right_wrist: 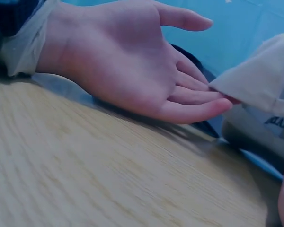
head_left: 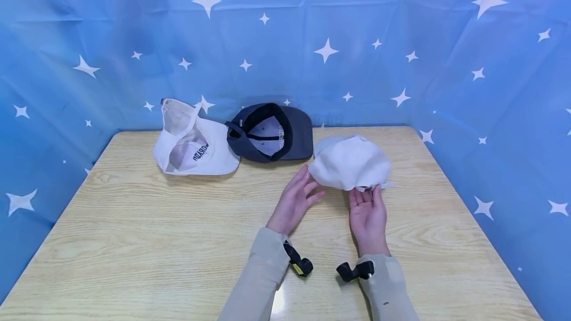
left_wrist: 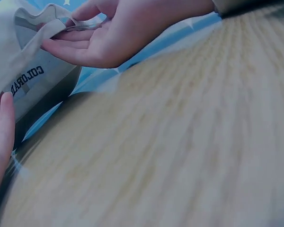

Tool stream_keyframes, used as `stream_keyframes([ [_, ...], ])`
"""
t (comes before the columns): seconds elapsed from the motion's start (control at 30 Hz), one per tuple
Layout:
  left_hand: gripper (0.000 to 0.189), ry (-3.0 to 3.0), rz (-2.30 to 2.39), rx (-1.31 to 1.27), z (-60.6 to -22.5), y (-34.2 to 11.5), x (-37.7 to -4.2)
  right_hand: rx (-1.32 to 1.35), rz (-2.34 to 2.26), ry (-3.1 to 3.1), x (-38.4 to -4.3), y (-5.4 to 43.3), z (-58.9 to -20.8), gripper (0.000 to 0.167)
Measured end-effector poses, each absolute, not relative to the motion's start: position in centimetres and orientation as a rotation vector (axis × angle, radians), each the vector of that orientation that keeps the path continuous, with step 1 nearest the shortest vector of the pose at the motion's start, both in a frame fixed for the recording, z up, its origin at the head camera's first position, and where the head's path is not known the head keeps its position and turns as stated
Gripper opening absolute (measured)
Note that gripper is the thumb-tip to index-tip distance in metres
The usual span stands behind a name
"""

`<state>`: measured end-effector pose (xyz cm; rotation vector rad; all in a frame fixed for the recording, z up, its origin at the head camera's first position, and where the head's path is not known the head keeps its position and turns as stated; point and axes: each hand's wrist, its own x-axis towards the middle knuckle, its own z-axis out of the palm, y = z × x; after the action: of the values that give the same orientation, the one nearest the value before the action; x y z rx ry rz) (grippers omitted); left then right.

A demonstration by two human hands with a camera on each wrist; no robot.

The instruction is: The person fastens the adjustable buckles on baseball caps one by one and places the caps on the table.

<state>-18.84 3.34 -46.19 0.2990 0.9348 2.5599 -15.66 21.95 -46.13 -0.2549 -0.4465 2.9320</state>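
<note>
A white baseball cap (head_left: 350,162) is at the table's back right, its strap side towards me. In the left wrist view, dark lettering shows inside the cap (left_wrist: 4,56). My left hand (head_left: 292,202) is at the cap's left edge; in the right wrist view the left hand (right_wrist: 128,61) has straight fingers, thumb apart, fingertips at the fabric edge. Palm up, my right hand (head_left: 369,224) is at the near edge. The left wrist view shows the right hand (left_wrist: 109,40) pinching the strap between thumb and fingers.
A dark cap (head_left: 301,133) lies left of the white one, its inside facing me. Further left, another white cap (head_left: 223,147) with dark lettering overlaps the dark cap. All are on a wooden table (head_left: 156,241), before a blue star-patterned cloth (head_left: 276,38).
</note>
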Motion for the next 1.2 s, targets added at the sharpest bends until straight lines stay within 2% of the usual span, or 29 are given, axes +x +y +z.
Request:
stream_keyframes([
  [0.13, 0.055, 0.995, 2.520, 0.326, -46.1, 3.8, -18.8, -0.284, 2.906, -0.384, -15.8, 22.6, -46.2, 0.032],
  [0.37, 0.062, 1.077, 2.472, 0.337, -46.1, 5.0, -19.0, -0.267, 2.791, -0.476, -16.1, 23.5, -46.5, 0.008],
  [0.43, 0.063, 1.083, 2.477, 0.319, -46.0, 5.3, -19.2, -0.232, 2.769, -0.498, -16.2, 23.6, -46.5, 0.013],
  [0.67, 0.063, 1.053, 2.473, 0.300, -45.8, 6.1, -19.6, -0.183, 2.758, -0.505, -15.9, 24.5, -46.1, 0.049],
  [0.9, 0.064, 1.063, 2.428, 0.388, -45.6, 6.3, -19.7, -0.216, 2.822, -0.484, -16.3, 26.3, -45.8, 0.052],
  [1.13, 0.071, 1.070, 2.434, 0.336, -45.7, 6.2, -19.6, -0.357, 2.702, -0.751, -16.4, 26.5, -45.7, 0.074],
  [1.2, 0.073, 1.079, 2.438, 0.312, -45.7, 6.0, -19.6, -0.385, 2.655, -0.846, -16.4, 26.3, -45.6, 0.073],
])
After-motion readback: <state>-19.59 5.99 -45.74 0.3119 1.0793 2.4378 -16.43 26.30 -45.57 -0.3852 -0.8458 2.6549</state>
